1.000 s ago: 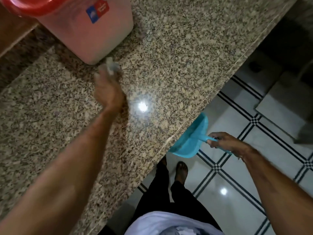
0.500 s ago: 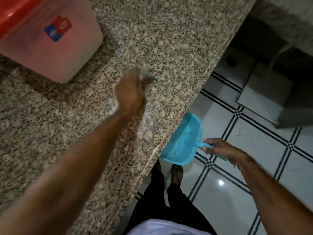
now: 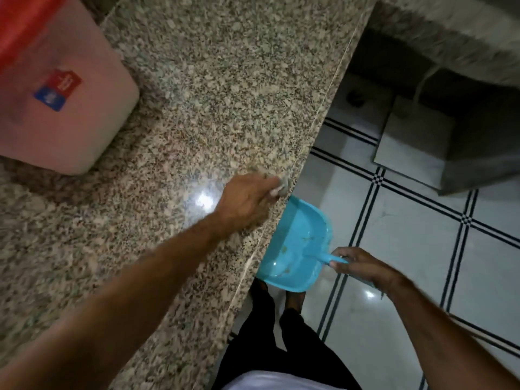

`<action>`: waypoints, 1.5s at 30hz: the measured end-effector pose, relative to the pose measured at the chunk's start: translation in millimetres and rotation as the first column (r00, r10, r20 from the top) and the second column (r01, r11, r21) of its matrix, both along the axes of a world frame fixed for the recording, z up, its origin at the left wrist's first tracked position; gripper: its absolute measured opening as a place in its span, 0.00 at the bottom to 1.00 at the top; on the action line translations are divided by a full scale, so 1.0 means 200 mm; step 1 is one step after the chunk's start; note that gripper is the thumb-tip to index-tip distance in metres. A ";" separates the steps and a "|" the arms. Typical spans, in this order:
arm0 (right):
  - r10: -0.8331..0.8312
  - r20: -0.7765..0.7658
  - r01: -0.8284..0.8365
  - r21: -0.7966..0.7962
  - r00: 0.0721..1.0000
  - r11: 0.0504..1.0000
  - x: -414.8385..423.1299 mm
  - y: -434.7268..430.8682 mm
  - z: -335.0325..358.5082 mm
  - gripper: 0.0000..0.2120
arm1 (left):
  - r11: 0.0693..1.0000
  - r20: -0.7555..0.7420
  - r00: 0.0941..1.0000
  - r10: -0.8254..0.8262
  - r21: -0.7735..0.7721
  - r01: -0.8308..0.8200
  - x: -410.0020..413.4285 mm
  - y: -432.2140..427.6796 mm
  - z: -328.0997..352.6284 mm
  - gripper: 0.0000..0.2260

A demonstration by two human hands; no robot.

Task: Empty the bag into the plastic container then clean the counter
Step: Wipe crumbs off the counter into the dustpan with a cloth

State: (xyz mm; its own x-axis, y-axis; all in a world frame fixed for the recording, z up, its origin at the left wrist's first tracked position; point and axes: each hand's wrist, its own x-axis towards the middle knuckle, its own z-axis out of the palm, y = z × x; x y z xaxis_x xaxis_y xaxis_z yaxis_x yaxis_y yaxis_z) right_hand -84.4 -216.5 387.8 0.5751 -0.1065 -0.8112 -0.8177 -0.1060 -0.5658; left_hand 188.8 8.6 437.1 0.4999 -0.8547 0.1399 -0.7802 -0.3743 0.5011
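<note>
The person stands at the edge of a speckled brown-and-cream granite counter [image 3: 225, 94], looking down along both forearms. The left hand [image 3: 244, 201] lies at the counter's very lip, knuckles up, with its fingers curled round a small pale grey wad [image 3: 280, 187]. The wad is too blurred to tell whether it is cloth or sponge, and it presses against the stone right at the edge.

Just below that spot, off the counter and over the floor, the right hand [image 3: 363, 267] has its fingers wrapped round the short handle of a bright turquoise plastic dustpan [image 3: 298, 243]. The pan's open mouth sits tight against the counter's side, and a few brownish specks [image 3: 284, 249] lie in its tray.

The pink translucent plastic container [image 3: 70, 130] stands on the counter at the far left, well apart from both hands. It carries a red lid [image 3: 19, 26] and a red-and-blue label [image 3: 57, 90] on its side.

The floor is glossy white tile crossed by thin black double lines [image 3: 408, 235]. A pale paper bag with a cord handle [image 3: 413, 136] stands on it further off to the right. The person's dark trousers [image 3: 281, 347] show between the arms.
</note>
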 end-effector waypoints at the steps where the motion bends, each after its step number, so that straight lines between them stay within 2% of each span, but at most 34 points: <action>1: -0.002 -0.002 0.002 0.000 1.000 1.000 -0.01 0.01 0.00 0.16 | 0.999 -0.007 0.999 0.035 0.005 -0.035 0.05 0.04 0.02 0.21; 4: 0.006 -0.008 -0.006 -0.009 1.000 1.000 -0.01 0.03 0.02 0.15 | 0.955 -0.006 0.955 0.297 -0.016 -0.297 0.31 0.07 0.08 0.16; 5: 0.017 -0.007 -0.017 -0.010 1.000 1.000 -0.01 0.04 0.03 0.15 | 0.945 0.024 0.944 0.328 0.001 -0.328 0.38 0.05 0.09 0.16; 8: 0.049 -0.016 -0.049 -0.028 0.999 0.998 0.01 0.04 0.04 0.12 | 0.984 0.119 0.978 0.173 0.023 -0.177 0.42 -0.04 0.07 0.17; 10: 0.060 -0.004 -0.060 -0.037 0.998 0.997 0.02 0.04 0.04 0.13 | 0.997 0.102 0.993 0.064 0.042 -0.068 0.29 -0.08 0.03 0.21; 13: 0.037 0.012 -0.037 -0.029 0.999 0.999 0.04 0.04 0.04 0.09 | 0.998 0.046 0.999 0.016 0.064 -0.018 0.02 -0.01 -0.02 0.24; 16: 0.058 0.018 -0.057 -0.041 0.998 0.998 0.05 0.05 0.05 0.04 | 0.997 -0.034 0.999 0.034 0.077 -0.031 -0.22 0.21 0.01 0.22; 18: 0.078 0.025 -0.077 -0.050 0.997 0.996 0.05 0.06 0.04 0.03 | 0.997 -0.107 0.994 0.037 0.071 -0.030 -0.32 0.36 0.04 0.25; 20: 0.106 0.030 -0.104 -0.055 0.994 0.993 0.06 0.06 0.05 0.03 | 0.986 -0.168 0.972 0.164 0.067 -0.155 -0.31 0.40 0.07 0.26; 22: 0.130 0.026 -0.129 -0.044 0.991 0.991 0.06 0.06 0.04 0.04 | 0.930 -0.174 0.914 0.367 0.067 -0.361 -0.21 0.32 0.11 0.20; 24: 0.168 0.034 -0.166 -0.055 0.985 0.984 0.08 0.04 0.05 0.05 | 0.896 -0.161 0.884 0.439 0.007 -0.444 -0.05 0.17 0.15 0.22; 26: 0.194 0.031 -0.192 -0.061 0.981 0.980 0.10 0.00 0.05 0.05 | 0.922 -0.222 0.904 0.365 -0.051 -0.385 0.08 0.01 0.14 0.21; 29: 0.245 0.034 -0.242 -0.078 0.969 0.967 0.13 -0.07 0.04 0.04 | 0.967 -0.179 0.951 0.253 0.072 -0.244 0.05 -0.15 0.02 0.16; 31: 0.266 0.043 -0.263 -0.063 0.963 0.963 0.14 -0.12 0.02 0.05 | 0.959 -0.131 0.954 0.269 0.128 -0.253 -0.08 -0.13 -0.02 0.17; 34: 0.269 0.038 -0.268 -0.035 0.962 0.963 0.14 -0.20 -0.01 0.08 | 0.954 -0.155 0.943 0.296 0.098 -0.283 -0.28 0.08 0.01 0.23; 36: 0.297 0.031 -0.296 -0.017 0.954 0.955 0.16 -0.23 -0.04 0.10 | 0.943 -0.114 0.937 0.330 0.088 -0.322 -0.43 0.27 0.05 0.24; 39: 0.379 0.073 -0.380 0.000 0.922 0.925 0.20 -0.24 -0.05 0.07 | 0.900 -0.088 0.896 0.435 0.070 -0.430 -0.68 0.48 0.08 0.19; 42: 0.430 0.101 -0.433 0.012 0.897 0.901 0.23 -0.23 -0.07 0.08 | 0.835 -0.165 0.818 0.550 0.086 -0.544 -0.74 0.53 0.11 0.10; 43: 0.454 0.113 -0.459 0.015 0.884 0.889 0.24 -0.24 -0.07 0.07 | 0.779 -0.227 0.750 0.621 0.077 -0.622 -0.71 0.52 0.15 0.09; 45: 0.501 0.136 -0.509 0.025 0.855 0.861 0.26 -0.23 -0.07 0.08 | 0.603 -0.356 0.556 0.751 0.029 -0.797 -0.61 0.53 0.27 0.12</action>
State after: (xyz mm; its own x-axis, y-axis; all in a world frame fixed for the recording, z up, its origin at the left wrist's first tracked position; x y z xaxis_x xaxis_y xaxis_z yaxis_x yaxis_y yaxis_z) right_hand -33.4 -263.3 373.3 0.6301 0.2699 -0.7281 -0.5860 -0.4500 -0.6739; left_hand 66.2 113.9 490.4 0.9921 -0.1026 -0.0718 -0.0168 -0.6777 0.7351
